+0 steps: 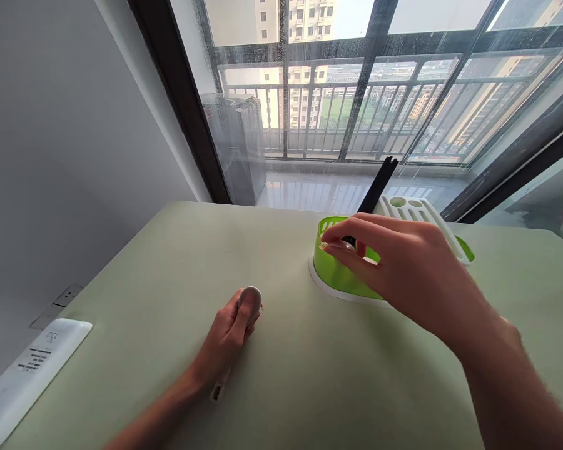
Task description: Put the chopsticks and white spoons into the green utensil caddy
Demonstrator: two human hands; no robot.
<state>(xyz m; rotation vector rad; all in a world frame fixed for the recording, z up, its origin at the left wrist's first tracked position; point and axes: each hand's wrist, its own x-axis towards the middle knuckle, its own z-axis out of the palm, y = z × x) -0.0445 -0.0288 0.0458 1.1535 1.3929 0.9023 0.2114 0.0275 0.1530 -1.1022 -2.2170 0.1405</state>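
My left hand (pixel 229 328) is closed around a spoon (pixel 250 302) above the table. The oval bowl of this spoon sticks up past the thumb, and its pale handle with a dark mark at the end emerges below the hand. Over the bright green, slotted cutlery holder (pixel 340 272) is my right hand (pixel 394 256), with thumb and index finger pinched on a shiny, rounded piece that looks like a spoon bowl (pixel 343 245). Its lower part is hidden by the holder and the fingers. Black chopsticks (pixel 378 184) lean up out of the holder behind that hand.
The white rack part (pixel 406 206) of the holder, with round holes and slots, stands behind my right wrist. A white power-strip-like bar (pixel 37 369) lies along the left edge of the pale green table (pixel 159 281). A dark-framed window (pixel 328 106) rises beyond the table.
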